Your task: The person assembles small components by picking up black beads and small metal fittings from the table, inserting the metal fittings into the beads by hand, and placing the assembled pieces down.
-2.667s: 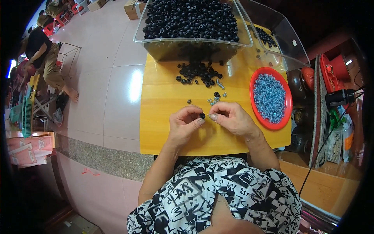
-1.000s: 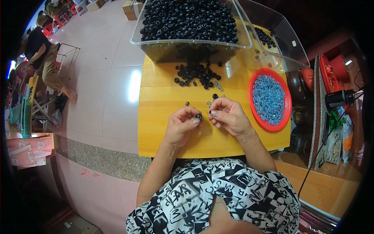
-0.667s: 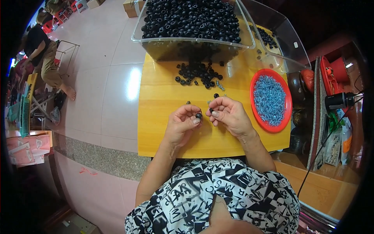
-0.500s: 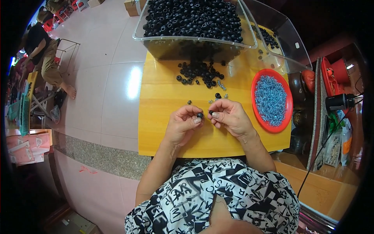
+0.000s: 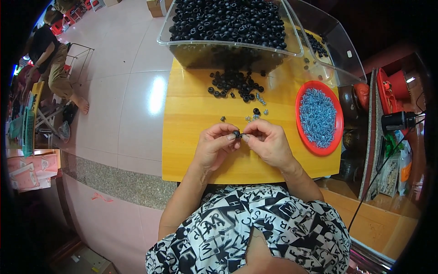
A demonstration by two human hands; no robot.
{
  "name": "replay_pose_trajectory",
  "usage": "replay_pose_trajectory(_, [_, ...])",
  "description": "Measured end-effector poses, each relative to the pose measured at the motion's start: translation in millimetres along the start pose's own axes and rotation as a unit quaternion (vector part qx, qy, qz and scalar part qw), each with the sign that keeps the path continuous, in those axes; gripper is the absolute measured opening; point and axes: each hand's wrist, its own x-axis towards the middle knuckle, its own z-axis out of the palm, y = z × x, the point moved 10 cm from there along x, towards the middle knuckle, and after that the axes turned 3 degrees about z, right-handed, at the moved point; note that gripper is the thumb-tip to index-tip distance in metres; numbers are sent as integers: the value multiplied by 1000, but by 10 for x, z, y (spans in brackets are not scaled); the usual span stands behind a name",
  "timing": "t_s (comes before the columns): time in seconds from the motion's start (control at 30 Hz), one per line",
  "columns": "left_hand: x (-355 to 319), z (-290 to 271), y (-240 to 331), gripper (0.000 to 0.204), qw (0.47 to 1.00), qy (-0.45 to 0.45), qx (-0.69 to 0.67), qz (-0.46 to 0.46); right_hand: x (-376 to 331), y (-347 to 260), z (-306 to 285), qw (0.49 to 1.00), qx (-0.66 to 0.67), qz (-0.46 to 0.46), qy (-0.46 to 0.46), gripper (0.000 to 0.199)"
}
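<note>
Over the yellow wooden table (image 5: 191, 118), my left hand (image 5: 214, 146) pinches a small black ring-shaped part (image 5: 237, 134) between thumb and fingertips. My right hand (image 5: 269, 144) meets it from the right, fingertips pinched on a tiny silvery piece pressed against the black part. A few loose black rings and small silvery pieces (image 5: 255, 113) lie on the table just beyond my hands. A heap of black rings (image 5: 235, 84) sits farther back.
A clear plastic bin (image 5: 228, 27) full of black rings stands at the table's far edge. A red dish of small silvery-blue pieces (image 5: 318, 117) is at the right. Shelving with red items and a cable is further right. A person sits at far left on the tiled floor.
My hands have stayed together at the table's middle, with only small finger shifts around the black part. The view has drifted slightly.
</note>
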Motion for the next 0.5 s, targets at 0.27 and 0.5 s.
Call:
replay_pose_trajectory(0.27, [-9,11,44,15,995,1,85,52,7,-39,-28,989,-135,-52,27,6])
replay_pose_trajectory(0.5, [-44,32,77,12,981,5,178,83,48,-77,7,984,-166,-58,-3,5])
